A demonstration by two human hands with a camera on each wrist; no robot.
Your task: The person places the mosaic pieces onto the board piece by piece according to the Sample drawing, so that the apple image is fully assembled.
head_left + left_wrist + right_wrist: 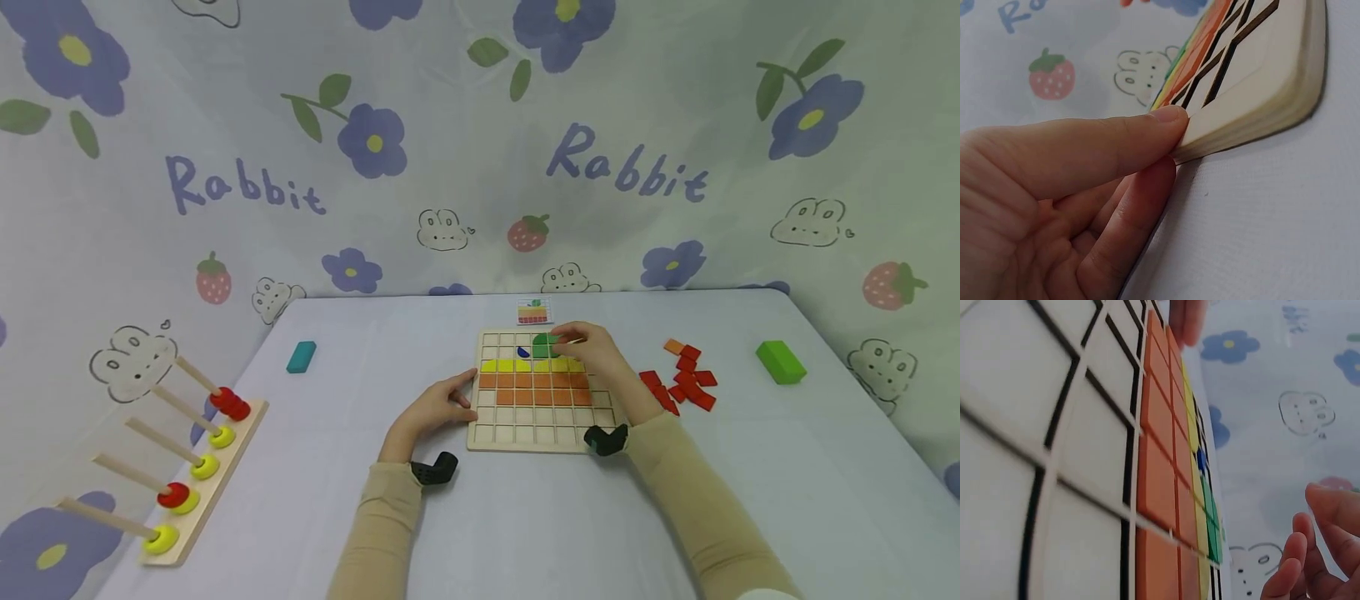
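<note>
A wooden grid board point(525, 433) lies on the table with rows of orange tiles point(534, 390) and a yellow row point(502, 365). Above the yellow sit a small blue piece point(523, 352) and green pieces point(543, 343) with a rounded left outline. My left hand point(432, 407) rests at the board's left edge; the left wrist view has one fingertip on the rim point(1210, 130) and another finger at its side. My right hand point(596, 346) is over the board's upper right, fingertips close by the green pieces. In the right wrist view its fingers point(1329, 506) are bent with nothing visible between them.
Behind the board lies a small pattern card point(534, 311). Loose red tiles point(693, 387) and an orange tile point(673, 346) are scattered to its right, with a green block point(781, 362) farther out. On the left are a teal block point(302, 357) and a peg stand point(217, 500) with rings.
</note>
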